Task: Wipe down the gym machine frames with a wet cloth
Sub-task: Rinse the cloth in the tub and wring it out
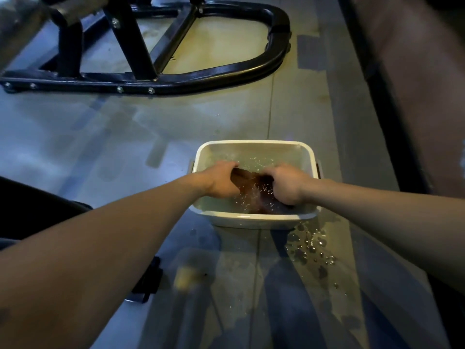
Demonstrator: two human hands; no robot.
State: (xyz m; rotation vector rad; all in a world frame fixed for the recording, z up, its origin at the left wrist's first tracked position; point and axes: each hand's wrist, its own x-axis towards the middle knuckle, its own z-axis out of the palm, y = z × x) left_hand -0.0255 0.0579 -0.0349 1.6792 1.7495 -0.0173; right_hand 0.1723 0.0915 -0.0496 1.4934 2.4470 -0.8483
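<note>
The fingers of both hands are sunk in the water and hidden by the dark cloth (254, 190), so only the knuckles and backs show. How much cloth lies under the surface is hard to make out; its lower end fades into the murky water near the tub's near wall. The black machine frame (176, 79) is cut off at the top and left edges, and only its curved base tube and a few struts show. A dark blurred shape (148, 283) lies on the floor under the left forearm; I cannot tell what it is. A dark mass along the right edge is also unclear.

The white tub (251, 144) stands on the grey floor (100, 137), well apart from the frame, with bare floor between them. A puddle (312, 248) spreads on the floor just beside the tub's near right corner.

Both forearms reach forward and converge over the tub. The left hand (221, 180) grips the cloth's upper left end, fingers curled round it. The right hand (286, 185) grips the cloth's right side, knuckles up, fingers curled down into the water. The cloth stretches between the two hands, inside the tub and wet.
</note>
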